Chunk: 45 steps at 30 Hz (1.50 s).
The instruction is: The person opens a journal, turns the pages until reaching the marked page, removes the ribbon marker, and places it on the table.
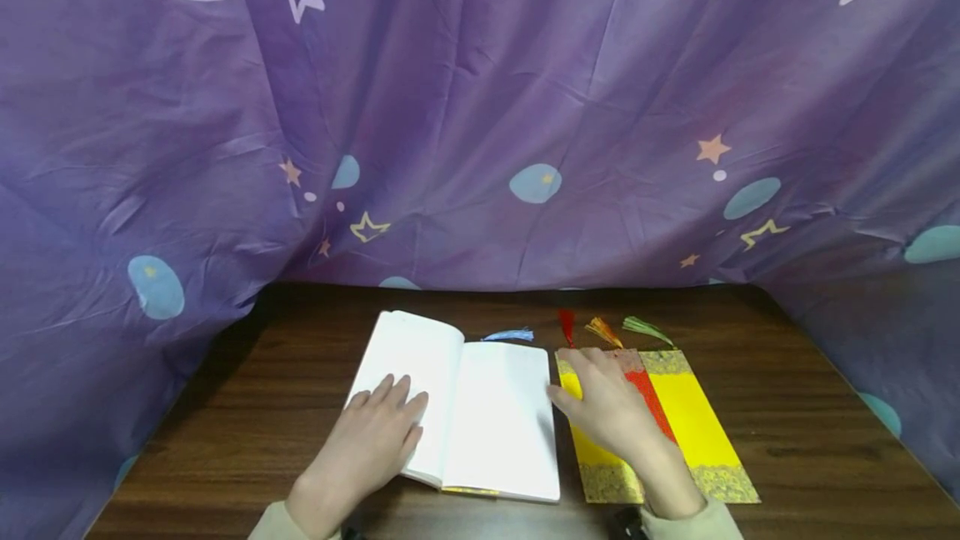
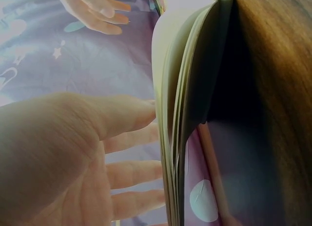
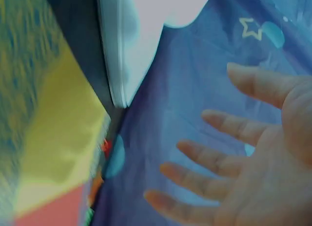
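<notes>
A book [image 1: 504,415] with blank white pages lies open on the table. My left hand [image 1: 372,433] rests on its left page with fingers spread; from the left wrist view, those fingertips meet the outer sheets of the book [image 2: 170,138], which bow up in a curve. A blue tassel [image 1: 510,335] sticks out past the top edge of the book, and a thin yellow strip [image 1: 470,491] peeks from under its lower edge. Over the bookmarks to the right, my right hand [image 1: 609,407] hovers with straight, separated fingers and nothing in them.
Side by side lie a left yellow bookmark [image 1: 596,457], a red bookmark [image 1: 651,398] partly covered by my right hand, and a right yellow bookmark [image 1: 693,419]. Red [image 1: 567,327], orange [image 1: 604,332] and green tassels [image 1: 648,330] extend behind them. A purple patterned cloth [image 1: 480,107] hangs behind the brown table [image 1: 247,407].
</notes>
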### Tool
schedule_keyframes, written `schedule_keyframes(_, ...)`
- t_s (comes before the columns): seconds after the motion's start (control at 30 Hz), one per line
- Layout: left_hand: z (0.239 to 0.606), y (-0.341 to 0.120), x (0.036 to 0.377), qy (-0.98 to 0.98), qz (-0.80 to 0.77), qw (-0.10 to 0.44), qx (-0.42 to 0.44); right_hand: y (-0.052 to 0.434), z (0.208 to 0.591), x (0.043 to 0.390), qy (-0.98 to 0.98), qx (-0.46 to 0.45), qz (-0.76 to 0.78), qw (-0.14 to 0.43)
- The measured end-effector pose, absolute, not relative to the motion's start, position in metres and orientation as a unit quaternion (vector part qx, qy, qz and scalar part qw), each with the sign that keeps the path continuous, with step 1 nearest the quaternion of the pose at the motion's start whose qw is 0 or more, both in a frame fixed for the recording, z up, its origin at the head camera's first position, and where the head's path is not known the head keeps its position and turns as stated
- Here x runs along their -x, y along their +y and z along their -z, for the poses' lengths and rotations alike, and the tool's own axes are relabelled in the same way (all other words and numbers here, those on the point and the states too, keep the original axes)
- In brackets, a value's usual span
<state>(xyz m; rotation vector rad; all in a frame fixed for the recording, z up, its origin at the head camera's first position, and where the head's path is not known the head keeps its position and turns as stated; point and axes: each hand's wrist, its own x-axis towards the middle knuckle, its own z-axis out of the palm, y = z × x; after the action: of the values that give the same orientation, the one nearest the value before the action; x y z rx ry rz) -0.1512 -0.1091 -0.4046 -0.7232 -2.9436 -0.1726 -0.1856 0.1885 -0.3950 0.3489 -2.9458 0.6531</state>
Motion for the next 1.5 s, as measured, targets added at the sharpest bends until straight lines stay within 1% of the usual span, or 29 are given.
schedule_keyframes(0.17,0.404,-0.109,0.152,-0.968,0.052,0.061,0.239,0.174,0.408,0.179,-0.959,-0.164,-0.233,-0.008)
schedule_keyframes(0.33,0.403,-0.108,0.153,-0.967,0.057,0.059,0.240,0.161,0.413,0.171,-0.949,-0.225,-0.209,-0.073)
schedule_keyframes(0.5,0.404,-0.108,0.152,-0.969,0.057,0.050,0.236,0.148,0.415,0.161,-0.944,-0.267,-0.162,-0.108)
schedule_keyframes(0.6,0.404,-0.108,0.151,-0.968,0.056,0.054,0.238,0.144,0.416,0.156,-0.946,-0.265,-0.143,-0.125)
schedule_keyframes(0.77,0.404,-0.108,0.152,-0.967,0.055,0.062,0.242,0.142,0.418,0.157,-0.950,-0.227,-0.127,-0.170)
schedule_keyframes(0.83,0.404,-0.108,0.152,-0.967,0.052,0.065,0.242,0.141,0.420,0.158,-0.953,-0.218,-0.119,-0.176)
schedule_keyframes(1.0,0.404,-0.110,0.151,-0.965,0.052,0.076,0.247,0.144,0.421,0.161,-0.955,-0.224,-0.101,-0.168)
schedule_keyframes(1.17,0.403,-0.110,0.152,-0.960,0.059,0.085,0.260,0.156,0.418,0.164,-0.950,-0.240,-0.122,-0.157)
schedule_keyframes(1.2,0.403,-0.110,0.153,-0.960,0.059,0.086,0.261,0.158,0.417,0.164,-0.948,-0.251,-0.127,-0.147)
schedule_keyframes(1.3,0.401,-0.111,0.152,-0.961,0.056,0.088,0.257,0.163,0.417,0.166,-0.940,-0.288,-0.145,-0.108)
schedule_keyframes(1.37,0.400,-0.112,0.152,-0.962,0.056,0.085,0.252,0.163,0.417,0.168,-0.934,-0.313,-0.162,-0.066)
schedule_keyframes(1.43,0.399,-0.114,0.151,-0.964,0.058,0.085,0.247,0.159,0.416,0.168,-0.933,-0.311,-0.181,-0.018)
schedule_keyframes(1.5,0.398,-0.116,0.151,-0.963,0.063,0.093,0.244,0.151,0.416,0.168,-0.936,-0.286,-0.204,0.030)
